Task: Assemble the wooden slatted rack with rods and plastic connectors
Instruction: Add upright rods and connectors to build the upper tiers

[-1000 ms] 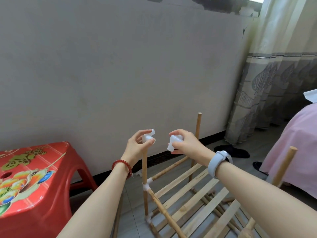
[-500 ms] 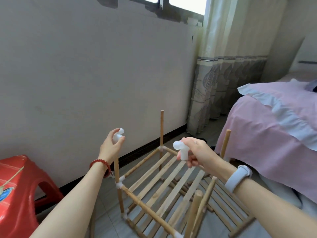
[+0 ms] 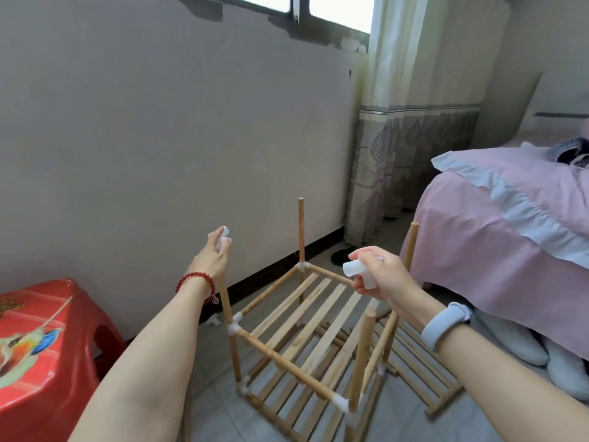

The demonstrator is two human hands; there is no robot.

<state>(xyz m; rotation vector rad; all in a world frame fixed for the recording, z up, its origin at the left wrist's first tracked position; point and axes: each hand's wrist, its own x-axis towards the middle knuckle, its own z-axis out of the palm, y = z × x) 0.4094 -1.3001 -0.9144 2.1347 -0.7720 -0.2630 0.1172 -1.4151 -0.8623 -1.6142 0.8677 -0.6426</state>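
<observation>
A half-built wooden rack (image 3: 296, 317) stands on the tiled floor, two slatted shelves joined by white plastic connectors, with upright rods at its corners. My left hand (image 3: 213, 260) grips a white connector (image 3: 223, 238) sitting on top of the near-left upright rod (image 3: 229, 311). My right hand (image 3: 381, 277) holds a second white connector (image 3: 358, 271) in the air above the upper shelf, apart from any rod. The far-left rod (image 3: 301, 228), the far-right rod (image 3: 411, 247) and the near-right rod (image 3: 361, 355) have bare tops.
A red plastic stool (image 3: 41, 342) stands at the left. A bed with pink cover (image 3: 497, 224) fills the right, with white slippers (image 3: 522, 346) under it. Another slatted panel (image 3: 417, 368) and loose rods lie on the floor behind the rack. A grey wall and curtain (image 3: 411, 148) close the back.
The view has swung right and back, showing more of the rack and bed. My right hand with its connector moved right and away from the left hand, which stays on the near-left rod's top.
</observation>
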